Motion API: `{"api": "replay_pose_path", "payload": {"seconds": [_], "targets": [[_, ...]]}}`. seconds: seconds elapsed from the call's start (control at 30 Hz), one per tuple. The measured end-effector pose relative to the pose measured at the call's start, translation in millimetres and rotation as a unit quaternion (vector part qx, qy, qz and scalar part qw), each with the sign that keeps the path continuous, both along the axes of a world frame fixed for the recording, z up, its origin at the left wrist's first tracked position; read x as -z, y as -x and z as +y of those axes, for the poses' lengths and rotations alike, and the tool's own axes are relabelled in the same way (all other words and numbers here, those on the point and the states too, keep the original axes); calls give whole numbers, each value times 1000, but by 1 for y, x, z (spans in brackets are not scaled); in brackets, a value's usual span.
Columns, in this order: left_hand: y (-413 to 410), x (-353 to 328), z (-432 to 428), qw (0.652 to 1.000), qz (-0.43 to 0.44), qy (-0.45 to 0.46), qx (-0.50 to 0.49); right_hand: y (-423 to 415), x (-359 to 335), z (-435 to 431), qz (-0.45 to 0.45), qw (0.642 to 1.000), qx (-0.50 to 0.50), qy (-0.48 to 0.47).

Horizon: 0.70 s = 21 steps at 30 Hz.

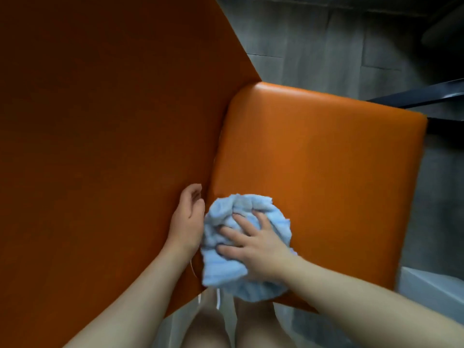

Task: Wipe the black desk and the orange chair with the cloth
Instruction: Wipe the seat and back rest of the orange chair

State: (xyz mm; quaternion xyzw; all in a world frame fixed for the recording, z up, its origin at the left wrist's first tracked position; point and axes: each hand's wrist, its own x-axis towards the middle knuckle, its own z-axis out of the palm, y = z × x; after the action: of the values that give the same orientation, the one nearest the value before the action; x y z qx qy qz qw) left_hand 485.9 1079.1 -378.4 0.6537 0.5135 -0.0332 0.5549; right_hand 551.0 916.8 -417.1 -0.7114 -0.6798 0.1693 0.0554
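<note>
The orange chair (313, 172) is being wiped at this moment, so the task is judged to be in its chair stage. A bunched light-blue cloth (241, 247) is being pressed onto the near left corner of the seat cushion by the right hand (256, 247), whose fingers are spread and fairly straight over the top of the fabric; the cloth is being pushed flat rather than gripped. The left hand (188, 222) is being rested against the chair's backrest (100, 134), just beside the cloth, with its fingers loosely curled and nothing held in them; the chair seems to be being steadied by it.

Most of the seat surface is lying beyond the cloth, toward the far and right edges, and no sign of wiping, such as a damp streak, is being shown there, so how much of the seat is already done cannot be told. The same is being left open for the backrest, which is filling the left of the view.

The black desk is not being shown as a surface; only a dark edge (426, 95) is being glimpsed at the upper right above the grey floor (326, 41), and whether it belongs to the desk cannot be told. Whether the desk is wiped is therefore not being settled here.
</note>
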Motion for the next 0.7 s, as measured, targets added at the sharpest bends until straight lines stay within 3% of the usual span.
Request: {"api": "replay_pose_path", "payload": {"seconds": [0.07,0.13,0.2,0.23,0.33,0.43,0.5,0.57,0.63,0.67,0.7], "targets": [[5,1,-3,1000,2,12,-6,-21,2,3,-50,999,-11,-6],[9,5,-7,1000,17,19,-6,-45,2,28,-73,983,165,21],[16,7,-12,999,38,17,11,-44,-6,54,-22,930,360,73],[20,7,-16,999,45,18,17,-32,-8,58,-1,913,396,100],[33,2,-24,997,57,25,39,22,-7,31,-7,952,296,74],[46,-3,-34,983,67,6,171,27,-5,-28,-17,961,265,77],[56,-6,-42,972,76,0,223,13,-11,-62,-63,929,350,106],[65,-8,-49,969,78,-4,234,11,-16,-71,-28,833,535,137],[68,-9,-54,976,61,-2,210,30,-20,-43,13,753,642,142],[69,-11,-54,984,49,19,169,47,-21,-24,31,758,634,151],[67,-14,-54,992,33,43,116,69,-19,-8,36,798,587,133]]}}
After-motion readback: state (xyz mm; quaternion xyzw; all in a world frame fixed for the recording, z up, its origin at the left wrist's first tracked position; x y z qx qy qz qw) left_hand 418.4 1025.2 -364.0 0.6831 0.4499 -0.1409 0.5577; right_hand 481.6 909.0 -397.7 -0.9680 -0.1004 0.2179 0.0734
